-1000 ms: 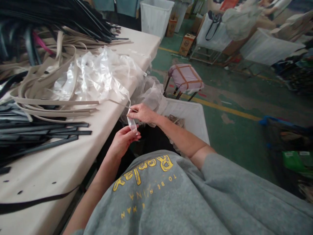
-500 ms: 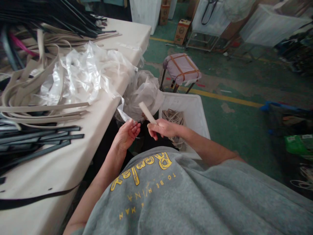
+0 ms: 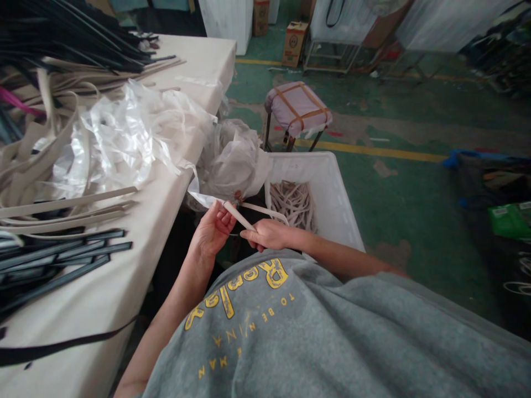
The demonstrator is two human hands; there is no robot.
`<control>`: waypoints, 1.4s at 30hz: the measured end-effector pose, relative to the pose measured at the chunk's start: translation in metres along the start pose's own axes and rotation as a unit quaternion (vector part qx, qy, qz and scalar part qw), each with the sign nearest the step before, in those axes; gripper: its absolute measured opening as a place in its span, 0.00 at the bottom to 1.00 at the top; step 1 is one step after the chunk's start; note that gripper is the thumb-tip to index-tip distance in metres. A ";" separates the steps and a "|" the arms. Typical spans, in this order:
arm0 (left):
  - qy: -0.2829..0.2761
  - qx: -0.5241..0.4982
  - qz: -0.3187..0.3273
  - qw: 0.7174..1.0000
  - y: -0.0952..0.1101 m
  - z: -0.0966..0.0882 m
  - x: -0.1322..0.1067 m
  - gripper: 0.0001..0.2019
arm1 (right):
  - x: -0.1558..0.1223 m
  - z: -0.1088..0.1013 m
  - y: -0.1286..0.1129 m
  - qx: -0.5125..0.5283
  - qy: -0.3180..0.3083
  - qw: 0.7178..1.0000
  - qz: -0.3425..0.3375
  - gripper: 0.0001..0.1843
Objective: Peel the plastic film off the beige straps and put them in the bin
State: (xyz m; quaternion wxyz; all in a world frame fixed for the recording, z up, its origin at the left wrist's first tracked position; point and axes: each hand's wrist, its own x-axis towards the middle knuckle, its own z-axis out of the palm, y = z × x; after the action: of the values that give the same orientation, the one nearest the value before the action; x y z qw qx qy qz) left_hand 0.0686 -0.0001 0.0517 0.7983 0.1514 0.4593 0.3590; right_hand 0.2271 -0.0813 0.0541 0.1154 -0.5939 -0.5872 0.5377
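My left hand (image 3: 213, 231) is closed, with its fingertips pinching the tail of a clear plastic film (image 3: 203, 197) that trails down from the table edge. In my right hand (image 3: 267, 234) is a flat beige strap (image 3: 239, 215), gripped between thumb and fingers. The strap's free end points up and left and meets the left fingertips; whether those fingers also grip it I cannot tell. Another length of pale strap (image 3: 263, 210) runs behind, above my right hand. Crumpled film (image 3: 120, 132) lies on the table beside loose beige straps (image 3: 70, 202).
The white table (image 3: 166, 204) fills the left, with black straps (image 3: 62, 249) on it. A white bin (image 3: 338, 199) holding pale strips stands ahead, next to a translucent plastic bag (image 3: 232, 157). Beyond is a padded stool (image 3: 297, 108). A cardboard box (image 3: 295, 44) sits farther back.
My right hand has brought the strap's free end down and left to my left fingertips. A second pale strap length now shows behind it. The view has shifted slightly.
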 end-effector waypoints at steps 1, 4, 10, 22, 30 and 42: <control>-0.001 -0.003 0.001 1.000 0.000 0.000 -0.001 0.08 | 0.002 0.000 0.001 0.004 -0.004 1.000 0.000 0.31; -0.007 -0.002 0.003 1.000 0.000 -0.001 -0.001 0.07 | 0.005 0.000 0.005 0.025 -0.019 0.999 -0.009 0.32; -0.047 0.030 0.013 0.998 -0.016 -0.005 -0.002 0.09 | 0.009 0.005 0.014 0.105 -0.090 0.990 -0.020 0.36; -0.072 -0.012 -0.160 0.984 -0.074 -0.019 -0.018 0.03 | -0.062 -0.019 0.032 0.100 0.084 0.990 -0.049 0.18; -0.070 -0.014 -0.243 0.967 -0.082 -0.016 -0.032 0.07 | -0.069 -0.016 0.026 0.032 0.087 0.993 -0.078 0.26; -0.064 -0.072 -0.236 0.967 -0.077 -0.028 -0.043 0.09 | -0.046 -0.010 0.000 -0.093 0.139 0.977 -0.132 0.24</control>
State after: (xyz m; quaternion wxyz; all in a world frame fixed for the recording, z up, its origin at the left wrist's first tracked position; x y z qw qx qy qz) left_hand 0.0646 -0.0867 0.0202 0.8969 0.0030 0.4030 0.1823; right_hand 0.2476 -0.1144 0.0810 0.2103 -0.5883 -0.6862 0.3727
